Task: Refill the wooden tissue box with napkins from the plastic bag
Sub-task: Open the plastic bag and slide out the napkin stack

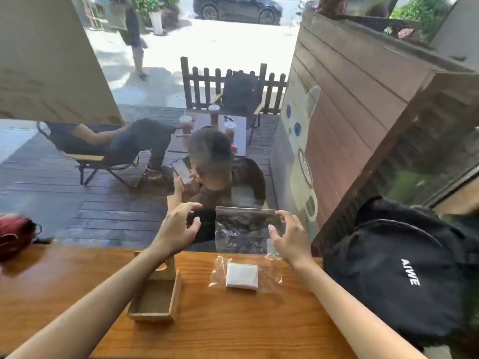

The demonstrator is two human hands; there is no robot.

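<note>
Fingers of the right hand [287, 235] pinch the upper right corner of a clear plastic bag [243, 229], which hangs upright above the far edge of the worktop [233, 322]. The left hand [178, 226] floats just left of the bag with fingers spread and curled, gripping nothing; its fingertips are close to the bag's left side but apart from it. Both bare forearms reach forward from the near corners of the view.

The worktop is a warm, varnished wooden board with visible grain. On it, below the raised bag, lies a second flat plastic bag [220, 273] holding a white square stack of napkins [242, 275]. Left of that, under the left forearm, stands the open wooden tissue box [158, 299], its inside bare, with an upright wooden piece at its far end. A black backpack [394, 275] with white lettering rests at the right edge, and a dark red item [13, 234] at the far left.

Beyond the worktop is a window onto a wooden deck where people sit at a table with drinks.
</note>
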